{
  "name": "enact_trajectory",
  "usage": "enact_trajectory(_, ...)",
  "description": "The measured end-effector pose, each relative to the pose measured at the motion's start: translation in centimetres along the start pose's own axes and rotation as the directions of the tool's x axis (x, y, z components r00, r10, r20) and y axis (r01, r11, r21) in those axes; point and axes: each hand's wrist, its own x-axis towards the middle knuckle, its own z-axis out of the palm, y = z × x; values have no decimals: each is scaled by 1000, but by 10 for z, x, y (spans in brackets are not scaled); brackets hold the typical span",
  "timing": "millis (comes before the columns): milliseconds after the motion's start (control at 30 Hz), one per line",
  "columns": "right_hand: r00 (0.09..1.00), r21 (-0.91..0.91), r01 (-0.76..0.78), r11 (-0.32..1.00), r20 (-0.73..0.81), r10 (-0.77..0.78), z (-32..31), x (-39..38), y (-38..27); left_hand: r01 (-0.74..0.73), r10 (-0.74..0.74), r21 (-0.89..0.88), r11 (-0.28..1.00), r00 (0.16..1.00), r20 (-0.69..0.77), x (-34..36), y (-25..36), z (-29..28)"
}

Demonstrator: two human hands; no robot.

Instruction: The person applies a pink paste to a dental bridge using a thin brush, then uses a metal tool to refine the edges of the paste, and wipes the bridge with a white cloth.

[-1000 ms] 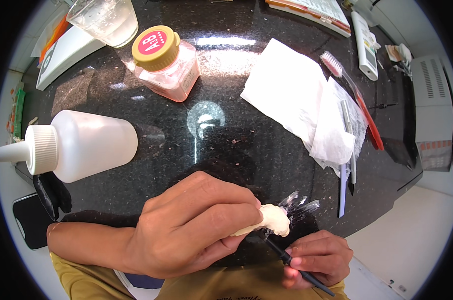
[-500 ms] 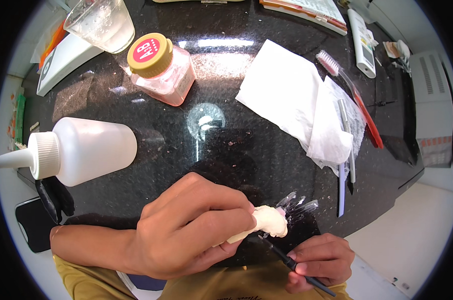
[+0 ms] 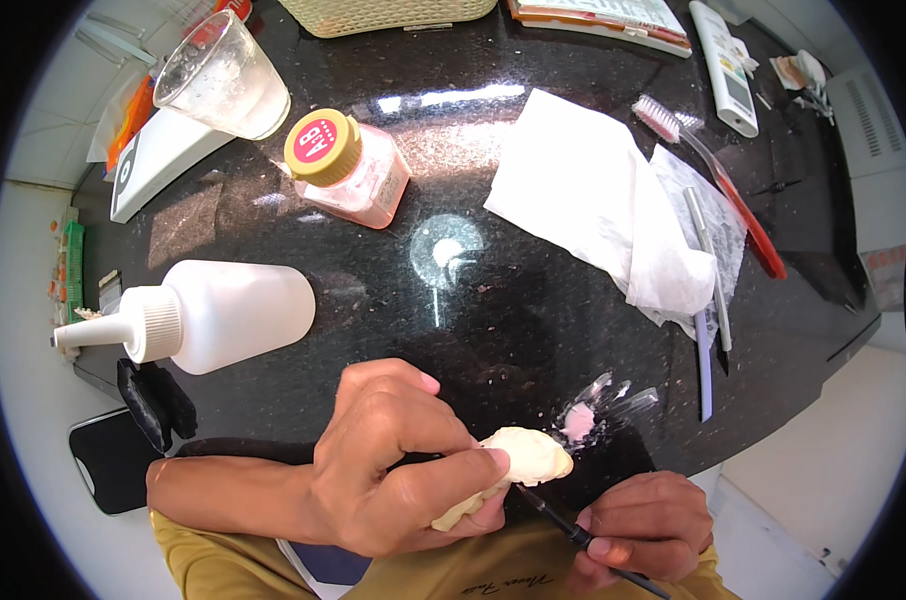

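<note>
My left hand [image 3: 398, 470] pinches a cream-coloured plaster-like cast [image 3: 528, 455], lumpy and rounded at its right end. The fingers hide much of it. In my right hand [image 3: 648, 525] is a slim black pen-like tool [image 3: 568, 525], held between thumb and fingers. Its thin tip points up-left and reaches the cast's lower edge; whether it touches cannot be made out. Just beyond the cast, a small pink lump [image 3: 578, 423] lies on the dark tabletop, with shiny clear smears [image 3: 633, 402] around it.
To the left lies a white nozzle bottle [image 3: 238, 315]; beyond it stand a gold-lidded pink jar [image 3: 373, 180] and a clear glass [image 3: 228, 85]. White tissue [image 3: 573, 190], a red-handled brush [image 3: 738, 205] and slim tools [image 3: 704, 370] lie right. A phone [image 3: 113, 465] sits at lower left.
The cast has come nearer to me and turned, uncovering the pink lump. The left index finger has shifted on it. The black tool stays by its lower edge. The whole view has shifted slightly.
</note>
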Motion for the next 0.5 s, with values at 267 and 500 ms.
enact_trajectory(267,999,-18,15,1000,-47,-16,6,1,1,-6,6,27,1000,1000,5,0,-3,0)
enact_trajectory(500,994,-47,52,998,-97,-56,12,2,5,-5,5,27,1000,1000,-4,-1,-2,1)
